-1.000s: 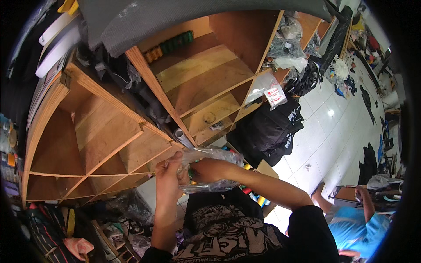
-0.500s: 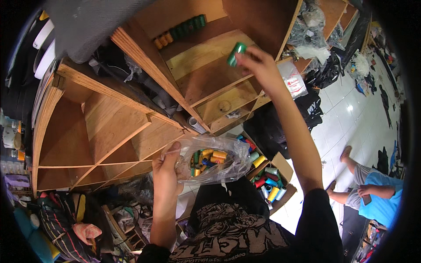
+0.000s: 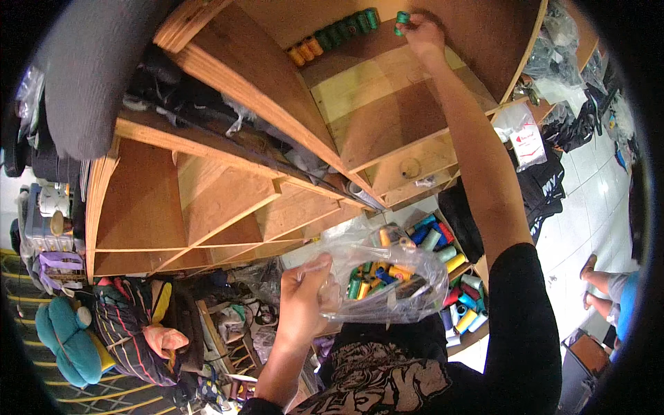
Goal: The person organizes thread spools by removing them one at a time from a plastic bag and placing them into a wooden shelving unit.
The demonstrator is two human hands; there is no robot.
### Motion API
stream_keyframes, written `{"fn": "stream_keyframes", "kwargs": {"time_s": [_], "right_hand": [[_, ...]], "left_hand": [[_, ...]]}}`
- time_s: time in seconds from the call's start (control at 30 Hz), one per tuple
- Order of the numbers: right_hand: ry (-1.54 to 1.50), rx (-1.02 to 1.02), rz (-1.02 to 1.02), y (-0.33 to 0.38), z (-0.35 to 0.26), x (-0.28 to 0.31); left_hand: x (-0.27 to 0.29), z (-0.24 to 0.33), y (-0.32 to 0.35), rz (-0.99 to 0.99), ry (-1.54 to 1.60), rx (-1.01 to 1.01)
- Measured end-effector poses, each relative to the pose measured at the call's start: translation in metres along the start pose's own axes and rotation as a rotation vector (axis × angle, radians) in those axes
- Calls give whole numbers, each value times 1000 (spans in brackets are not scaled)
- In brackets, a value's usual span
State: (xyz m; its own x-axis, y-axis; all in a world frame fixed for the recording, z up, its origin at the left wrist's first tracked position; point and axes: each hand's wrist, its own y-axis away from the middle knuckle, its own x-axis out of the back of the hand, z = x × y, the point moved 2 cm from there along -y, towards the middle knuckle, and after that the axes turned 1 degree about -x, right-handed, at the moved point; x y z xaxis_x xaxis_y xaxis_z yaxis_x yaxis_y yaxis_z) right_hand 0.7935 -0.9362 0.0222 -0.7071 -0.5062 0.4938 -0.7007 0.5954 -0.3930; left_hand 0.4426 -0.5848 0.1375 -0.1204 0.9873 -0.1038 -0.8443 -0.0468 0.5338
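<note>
My right hand (image 3: 424, 38) reaches far into the upper wooden compartment, its fingers closed on a green thread spool (image 3: 402, 23). Just left of that spool, a row of green spools (image 3: 348, 26) and orange spools (image 3: 305, 50) stands along the compartment's back. Near my body, my left hand (image 3: 304, 297) grips the edge of a clear plastic bag (image 3: 415, 304). Inside the bag lie several yellow, green and blue thread spools (image 3: 379, 278), seen through its mouth and film.
Below the bag, a cardboard box (image 3: 477, 337) holds more coloured spools. Wooden shelf dividers (image 3: 259, 111) slope across the left and middle. Plastic-wrapped goods (image 3: 557, 41) hang at the right. A person in blue (image 3: 626, 304) is at the far right on the tiled floor. Bundled cloth lies lower left.
My right hand has carried the green spool up and deeper into the compartment, close to the row's end. My left hand still holds the bag, and the whole view has shifted.
</note>
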Motion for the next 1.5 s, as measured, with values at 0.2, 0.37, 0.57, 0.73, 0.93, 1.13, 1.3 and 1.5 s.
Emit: {"fn": "stream_keyframes", "kwargs": {"time_s": [0.2, 0.37, 0.57, 0.73, 0.93, 1.13, 1.3, 1.5], "right_hand": [[22, 40, 12, -19, 3, -30], [-35, 16, 15, -29, -7, -46], [164, -109, 39, -11, -29, -44], [70, -78, -28, -10, -31, -35], [195, -168, -228, -5, -44, -41], [274, -25, -78, -20, -32, -53], [100, -103, -166, -18, -31, -49], [69, -66, -230, -6, -39, -37]], "left_hand": [[-3, -12, -7, -29, 0, -24], [-2, -16, -7, 51, -11, -21], [14, -23, -3, 133, 1, -39], [21, -23, 2, 80, 6, -56], [31, -31, -1, 153, 17, -53], [34, -39, -1, 141, 18, -50], [36, -43, 1, 207, 9, -79], [49, -50, -2, 146, 33, -58]]}}
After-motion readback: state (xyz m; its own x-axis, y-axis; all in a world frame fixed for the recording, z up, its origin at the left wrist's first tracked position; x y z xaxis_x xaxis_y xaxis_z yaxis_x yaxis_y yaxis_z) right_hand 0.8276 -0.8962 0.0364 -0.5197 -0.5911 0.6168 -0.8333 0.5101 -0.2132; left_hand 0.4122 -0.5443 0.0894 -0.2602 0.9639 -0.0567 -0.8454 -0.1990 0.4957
